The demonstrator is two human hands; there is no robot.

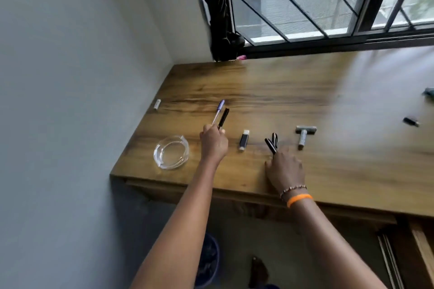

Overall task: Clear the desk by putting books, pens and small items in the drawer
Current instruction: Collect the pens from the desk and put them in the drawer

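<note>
Gripping two pens, the left hand (pixel 213 143) has its fingers curled round a blue pen (pixel 218 110) and a black pen (pixel 223 118), whose free ends point up and away toward the far wall, side by side and nearly parallel. The right hand (pixel 285 169) rests on the desk (pixel 328 105) with its fingertips pinching two dark striped pens (pixel 272 143) that fan into a V, their long axes running away from the fingers. Just left of that pair, between the two hands, lies a small dark lighter-like item (pixel 244 140), lengthwise toward the person; just right lies a grey razor (pixel 304 135), handle toward the person. Either hand could reach the middle item, though both are occupied, so I judge the load must go to the drawer first. An open wooden compartment (pixel 418 248) shows low at the right, probably that drawer, nearer the right arm. A glass ashtray (pixel 171 155) sits left of the left hand.
</note>
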